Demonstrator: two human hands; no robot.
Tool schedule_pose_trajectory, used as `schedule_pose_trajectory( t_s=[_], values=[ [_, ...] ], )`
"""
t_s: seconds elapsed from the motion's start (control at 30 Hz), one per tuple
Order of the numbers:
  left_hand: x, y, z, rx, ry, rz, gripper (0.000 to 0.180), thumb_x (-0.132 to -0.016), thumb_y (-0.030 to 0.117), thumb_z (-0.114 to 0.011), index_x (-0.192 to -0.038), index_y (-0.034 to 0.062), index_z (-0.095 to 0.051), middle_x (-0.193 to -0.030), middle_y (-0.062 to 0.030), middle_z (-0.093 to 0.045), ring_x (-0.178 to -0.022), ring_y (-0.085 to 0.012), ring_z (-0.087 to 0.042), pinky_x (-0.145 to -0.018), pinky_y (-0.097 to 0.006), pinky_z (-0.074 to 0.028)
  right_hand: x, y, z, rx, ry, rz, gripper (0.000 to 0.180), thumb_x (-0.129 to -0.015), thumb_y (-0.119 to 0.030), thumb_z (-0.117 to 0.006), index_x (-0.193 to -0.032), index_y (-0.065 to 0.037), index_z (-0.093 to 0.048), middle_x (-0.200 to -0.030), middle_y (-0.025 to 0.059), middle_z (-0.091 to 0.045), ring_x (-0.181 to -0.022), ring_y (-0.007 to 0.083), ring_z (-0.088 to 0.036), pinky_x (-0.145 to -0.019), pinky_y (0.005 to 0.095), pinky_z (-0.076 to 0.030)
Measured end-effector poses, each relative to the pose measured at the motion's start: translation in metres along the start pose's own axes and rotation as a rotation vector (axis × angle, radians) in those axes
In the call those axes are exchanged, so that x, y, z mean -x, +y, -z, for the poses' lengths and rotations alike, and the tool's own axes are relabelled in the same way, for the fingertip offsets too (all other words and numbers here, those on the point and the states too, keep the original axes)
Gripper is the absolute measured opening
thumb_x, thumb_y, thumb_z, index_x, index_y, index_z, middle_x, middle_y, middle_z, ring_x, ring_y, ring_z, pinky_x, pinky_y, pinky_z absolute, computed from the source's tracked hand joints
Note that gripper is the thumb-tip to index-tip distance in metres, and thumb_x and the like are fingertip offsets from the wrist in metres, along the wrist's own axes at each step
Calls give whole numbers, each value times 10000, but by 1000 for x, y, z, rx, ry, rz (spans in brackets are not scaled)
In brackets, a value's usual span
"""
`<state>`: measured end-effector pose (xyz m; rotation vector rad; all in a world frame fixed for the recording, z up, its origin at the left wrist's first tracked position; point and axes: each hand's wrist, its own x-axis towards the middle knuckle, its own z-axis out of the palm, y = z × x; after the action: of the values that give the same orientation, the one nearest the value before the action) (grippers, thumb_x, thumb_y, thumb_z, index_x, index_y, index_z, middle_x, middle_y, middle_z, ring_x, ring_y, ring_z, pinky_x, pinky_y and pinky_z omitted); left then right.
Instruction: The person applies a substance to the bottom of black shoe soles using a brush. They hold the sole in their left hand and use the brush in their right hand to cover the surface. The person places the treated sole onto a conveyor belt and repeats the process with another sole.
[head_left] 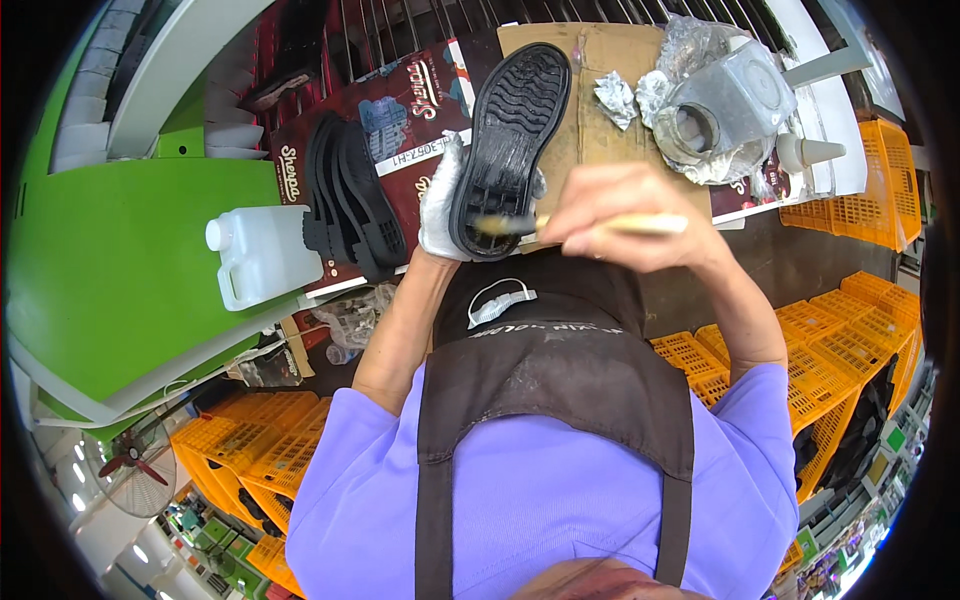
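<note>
My left hand, in a white glove, grips a black shoe sole by its heel end, tread side up, toe pointing away from me. My right hand is closed on a thin brush with a pale handle. The brush tip touches the heel part of the sole, which looks wet and shiny. Both hands are held over the near edge of the work table, above my dark apron.
A stack of black soles lies to the left on a dark red carton. A white plastic jug stands on the green surface. A glue container wrapped in foil sits at the back right on cardboard. Orange crates line the right and lower left.
</note>
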<state>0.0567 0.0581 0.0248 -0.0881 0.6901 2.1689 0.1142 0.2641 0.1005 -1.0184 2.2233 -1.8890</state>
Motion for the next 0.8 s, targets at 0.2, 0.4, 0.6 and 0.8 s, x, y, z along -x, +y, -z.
schedule_pose_trajectory(
  t_s=[0.2,0.4,0.6,0.8],
  values=[
    [6,2,-3,-67,-172,81,566,-945,497,-277,-1261,55,-436,-1044,-183,-581,-793,-218,-632,-685,-324,-543,-7,13,15,463,509,-8,111,-795,-39,-629,-897,-15,-667,-738,86,-623,-649,173,-592,-579,292,-460],
    [11,0,2,-123,-90,-8,448,-971,384,-316,-1241,57,-459,-1077,-132,-582,-926,-189,-594,-818,-320,-489,-7,7,-16,316,491,-201,95,-790,-49,-637,-865,6,-651,-764,103,-650,-660,187,-623,-600,292,-488],
    [12,7,3,-211,-161,-173,458,-953,351,-324,-1234,11,-446,-1113,-154,-573,-991,-233,-581,-883,-362,-468,-4,-16,-24,151,342,-181,93,-784,-54,-643,-857,3,-650,-745,112,-642,-645,188,-621,-566,282,-483],
    [11,-2,8,-2,-117,-170,568,-906,405,-353,-1279,-21,-391,-1170,-218,-525,-1008,-308,-573,-878,-406,-467,-11,-8,-44,524,413,35,100,-747,-12,-648,-840,-2,-616,-683,103,-585,-580,239,-585,-513,311,-474]
  ],
)
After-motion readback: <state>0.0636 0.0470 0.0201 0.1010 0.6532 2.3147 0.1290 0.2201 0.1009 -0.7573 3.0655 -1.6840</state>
